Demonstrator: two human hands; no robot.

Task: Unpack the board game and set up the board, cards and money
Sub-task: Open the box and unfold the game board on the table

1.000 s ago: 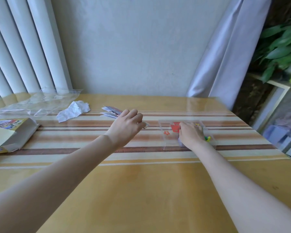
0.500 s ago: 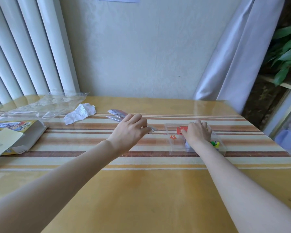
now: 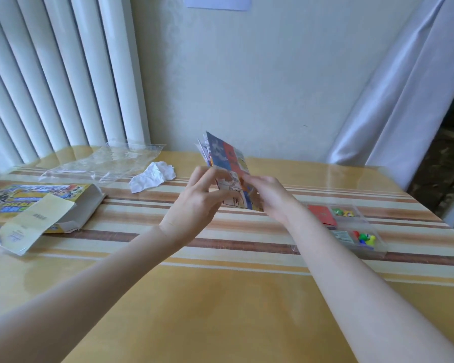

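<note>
Both hands hold a folded game board (image 3: 227,166) up above the middle of the striped surface (image 3: 220,297), tilted with its top edge leaning away toward the wall. The board is folded into several layers that fan apart slightly at the upper left corner, and its visible face is printed in panels: a blue-grey patch with pale figures at the top, a red-orange one beside it, a bit of yellow at the right edge, and paler drawn squares lower down. The left hand (image 3: 197,203) has its grip on the board's left edge, fingers curled round it with the thumb side toward the camera. The right hand (image 3: 270,197) closes its grip on the lower right part, fingers wrapped over the face. To the right on the surface lies a clear plastic tray (image 3: 351,229) with compartments holding a red card stack (image 3: 321,214) and small coloured pawns (image 3: 363,238). At the left lies the opened yellow game box (image 3: 37,203) with its flap out, and behind it a clear plastic bag (image 3: 102,161) and a crumpled white paper (image 3: 152,175).
</note>
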